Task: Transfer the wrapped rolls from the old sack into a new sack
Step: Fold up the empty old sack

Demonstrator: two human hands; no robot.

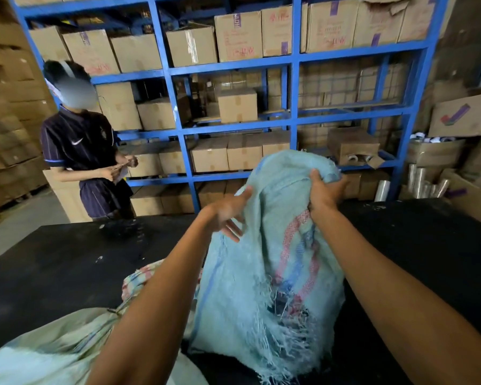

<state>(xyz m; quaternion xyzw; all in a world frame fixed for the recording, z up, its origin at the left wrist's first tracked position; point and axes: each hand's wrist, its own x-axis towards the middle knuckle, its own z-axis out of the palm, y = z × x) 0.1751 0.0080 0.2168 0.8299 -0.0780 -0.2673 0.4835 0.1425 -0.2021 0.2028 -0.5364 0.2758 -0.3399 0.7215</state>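
A worn light-blue woven sack (264, 262) with red and blue stripes and a frayed, torn lower edge is held up over the black table (67, 262). My right hand (325, 190) grips a bunch of its cloth near the top. My left hand (228, 212) lies against the sack's left side with the fingers spread and mostly straight. A second pale sack (53, 345) lies crumpled at the lower left, partly under my left forearm. No wrapped rolls show; whatever is in the sacks is hidden.
A person (84, 145) in a dark striped shirt stands at the table's far left, handling something small. Blue steel shelving (295, 118) full of cardboard boxes fills the background. Clear tape rolls (425, 184) and open cartons sit at the far right.
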